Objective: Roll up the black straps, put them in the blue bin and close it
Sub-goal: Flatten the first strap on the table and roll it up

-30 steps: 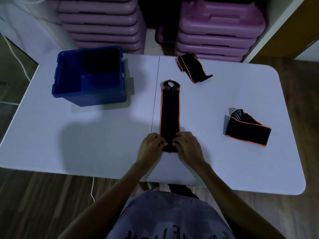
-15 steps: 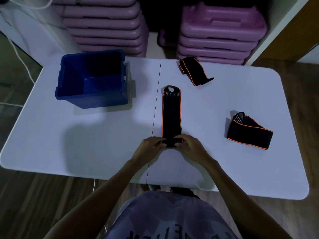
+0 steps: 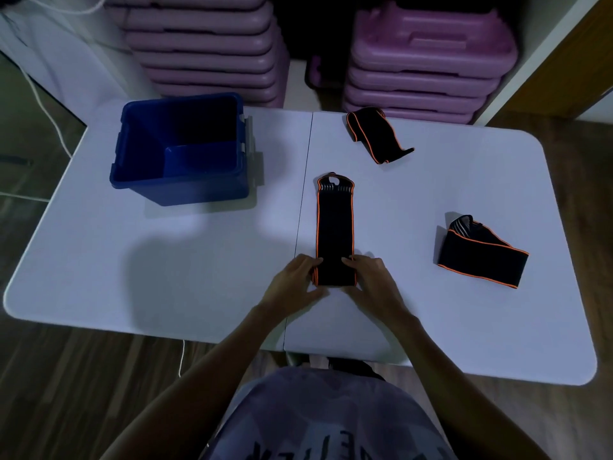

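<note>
A black strap with orange edging [image 3: 335, 227] lies lengthwise at the table's middle, its near end turned over into a short roll. My left hand [image 3: 295, 283] grips the roll's left side and my right hand [image 3: 373, 280] grips its right side. A second black strap [image 3: 374, 134] lies loosely folded at the back of the table. A third black strap [image 3: 481, 260] lies folded at the right. The blue bin [image 3: 179, 151] stands open and empty at the back left; no lid is in view.
The white folding table [image 3: 166, 277] has a seam running down its middle, just left of the strap. Stacks of purple plastic cases [image 3: 428, 61] stand behind the table. White cables [image 3: 49, 117] hang beyond its left edge. Wooden floor surrounds it.
Both hands have moved away from me along the strap, rolling its near end up. The flat part of the strap is shorter than before.
</note>
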